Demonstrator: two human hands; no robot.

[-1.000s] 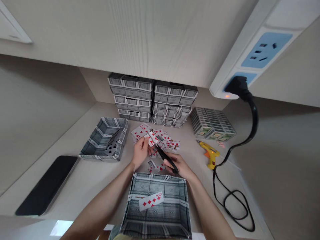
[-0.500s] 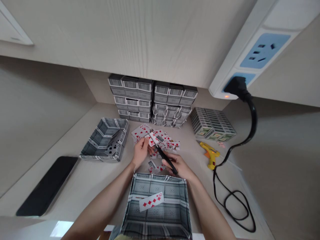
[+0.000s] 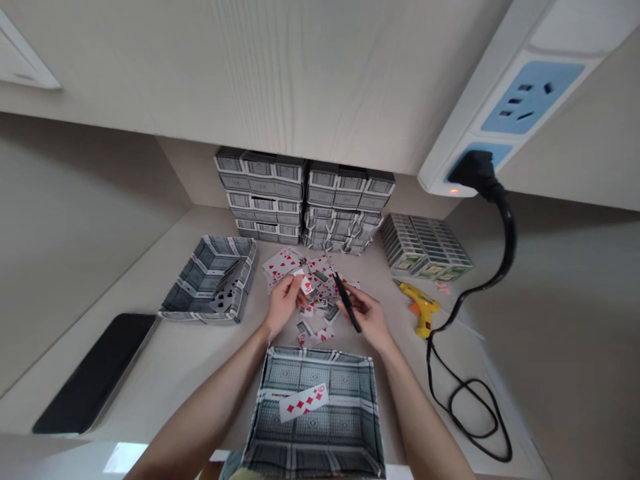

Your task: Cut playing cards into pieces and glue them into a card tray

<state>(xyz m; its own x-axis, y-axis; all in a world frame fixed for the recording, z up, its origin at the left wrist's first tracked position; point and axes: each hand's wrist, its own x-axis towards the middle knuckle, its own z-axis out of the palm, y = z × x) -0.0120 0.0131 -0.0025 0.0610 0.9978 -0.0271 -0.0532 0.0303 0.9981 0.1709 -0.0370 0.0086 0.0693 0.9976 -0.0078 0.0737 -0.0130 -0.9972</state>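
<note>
My left hand (image 3: pixel 284 301) pinches a small piece of playing card (image 3: pixel 306 285) with a red six on it, above a pile of cut cards. My right hand (image 3: pixel 369 315) is closed around black-handled scissors (image 3: pixel 347 303), seen nearly edge-on, their thin blades pointing away from me and apart from the card piece. Below both hands lie scattered red-suit cards and scraps (image 3: pixel 323 333). Close to me stands an open box (image 3: pixel 345 380) made of grey patterned card backs. A cut strip of the six of diamonds (image 3: pixel 304 403) lies inside it.
At left are an open card box (image 3: pixel 173 310) holding black-suit cards and a dark phone-like slab (image 3: pixel 95 373). Stacked card boxes (image 3: pixel 265 170) line the back beside packed decks (image 3: pixel 425 247). On the right lie a yellow glue gun (image 3: pixel 421 308) and a looping black cord (image 3: pixel 453 400).
The scissors have come away from the card and moved right with my right hand. The card in my left hand is now a smaller piece; another scrap lies on the pile.
</note>
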